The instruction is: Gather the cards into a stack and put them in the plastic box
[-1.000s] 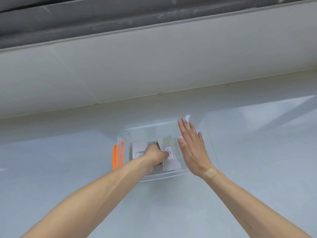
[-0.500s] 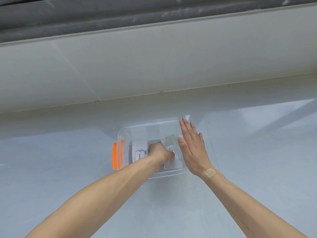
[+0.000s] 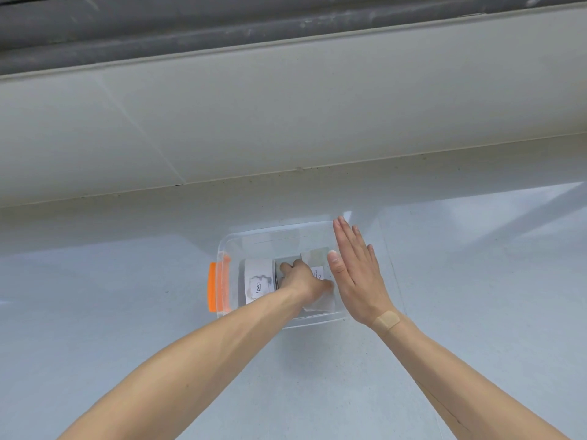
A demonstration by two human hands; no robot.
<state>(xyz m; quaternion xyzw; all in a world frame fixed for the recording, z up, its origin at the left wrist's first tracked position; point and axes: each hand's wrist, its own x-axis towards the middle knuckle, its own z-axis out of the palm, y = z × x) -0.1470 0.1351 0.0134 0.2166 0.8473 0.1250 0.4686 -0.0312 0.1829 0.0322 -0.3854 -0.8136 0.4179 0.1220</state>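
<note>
- A pale, glossy blue-grey counter (image 3: 127,312) meets a light tiled wall along its far edge.
- A clear plastic box (image 3: 233,246) with an orange latch (image 3: 212,291) on its left end sits on the counter, near the far edge.

Clear plastic box (image 3: 254,238), orange latch (image 3: 212,287); white cards (image 3: 259,281), black print

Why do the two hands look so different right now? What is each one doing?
The left hand reaches down inside the plastic box, fingers curled on the cards; the right hand is flat and open, fingers straight, at the box's right side. The left hand touches cards; the right hand holds nothing. The right wrist has a plaster; the left shows none. Both hands are bare.
</note>
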